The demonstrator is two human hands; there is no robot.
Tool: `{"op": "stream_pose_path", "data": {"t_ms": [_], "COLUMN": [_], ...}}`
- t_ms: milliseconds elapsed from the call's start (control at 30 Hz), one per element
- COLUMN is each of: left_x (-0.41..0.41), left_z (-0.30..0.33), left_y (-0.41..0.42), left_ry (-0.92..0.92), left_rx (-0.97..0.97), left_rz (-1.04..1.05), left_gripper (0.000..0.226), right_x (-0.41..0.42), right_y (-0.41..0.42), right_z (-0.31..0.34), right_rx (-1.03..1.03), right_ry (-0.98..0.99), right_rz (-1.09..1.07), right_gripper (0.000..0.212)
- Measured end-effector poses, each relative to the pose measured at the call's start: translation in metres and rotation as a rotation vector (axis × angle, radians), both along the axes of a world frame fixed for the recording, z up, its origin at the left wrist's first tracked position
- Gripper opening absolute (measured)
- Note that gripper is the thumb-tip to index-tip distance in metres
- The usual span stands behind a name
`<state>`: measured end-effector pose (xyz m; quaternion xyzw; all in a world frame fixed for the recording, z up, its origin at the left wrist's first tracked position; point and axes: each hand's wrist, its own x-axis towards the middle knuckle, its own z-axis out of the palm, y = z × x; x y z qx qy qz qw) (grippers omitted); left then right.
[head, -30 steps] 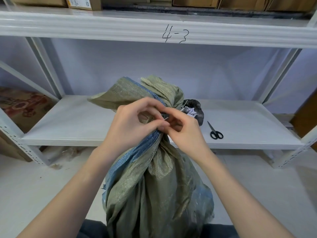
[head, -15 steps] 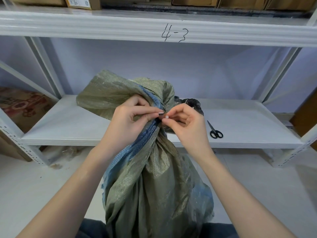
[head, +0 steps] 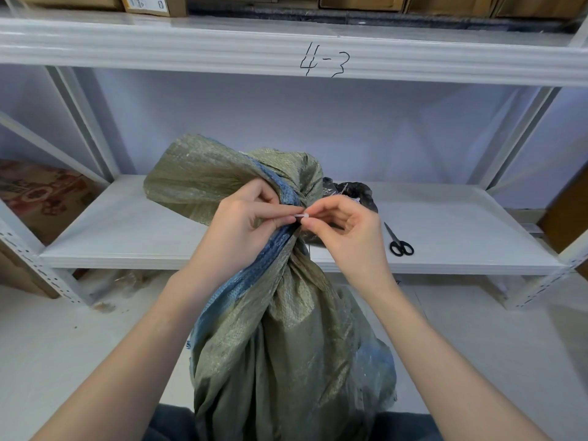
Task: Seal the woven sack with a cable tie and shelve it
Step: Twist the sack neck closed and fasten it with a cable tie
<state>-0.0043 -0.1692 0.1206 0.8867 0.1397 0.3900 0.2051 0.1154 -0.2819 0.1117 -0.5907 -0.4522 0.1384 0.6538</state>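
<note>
A white cable tie [head: 300,216] is pinched at the gathered neck of the woven sack [head: 280,329] by the left hand [head: 237,230] and right hand [head: 345,232].

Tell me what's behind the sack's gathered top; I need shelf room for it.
Behind the woven sack a black plastic bag lies on the white shelf, with scissors to its right. The sack hides most of the bag and the shelf directly behind.

1. Woven sack [head: 280,338]: olive-green weave, one blue stripe.
2. Cable tie [head: 301,215]: white.
3. Scissors [head: 399,243]: black handles.
4. Shelf [head: 445,237]: white; black handwritten "4-3" on upper beam.
5. Bag [head: 359,194] behind sack: glossy black.
</note>
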Motion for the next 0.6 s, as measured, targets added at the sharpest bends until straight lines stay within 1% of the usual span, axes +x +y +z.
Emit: {"op": "stream_pose_path", "data": {"t_ms": [167,267,400,500,600], "left_x": [-0.0002,-0.0004,-0.0013,-0.0012,-0.0009], "left_z": [-0.0005,-0.0004,-0.0002,0.0013,0.0034], "left_y": [-0.0011,-0.0019,-0.0019,-0.0042,-0.0071], "left_ry": [0.018,0.030,0.034,0.016,0.009], "left_rx": [0.014,0.039,0.051,0.023,-0.015], "left_rz": [-0.006,-0.007,0.005,0.022,0.017], "left_gripper": [0.021,0.021,0.021,0.018,0.012], "right_x": [-0.0005,-0.0001,0.0005,0.0011,0.0011], "right_y": [0.0005,0.0007,0.0008,0.0011,0.0011], "right_z": [-0.0003,-0.0011,-0.0015,-0.0019,-0.0028], "right_rx": [-0.009,-0.015,-0.017,-0.012,-0.014], "right_ry": [0.000,-0.009,-0.021,-0.030,-0.043], "right_rz": [-0.004,-0.011,-0.021,-0.027,-0.028], "right_gripper": [0.019,0.014,0.014,0.011,0.015]}}
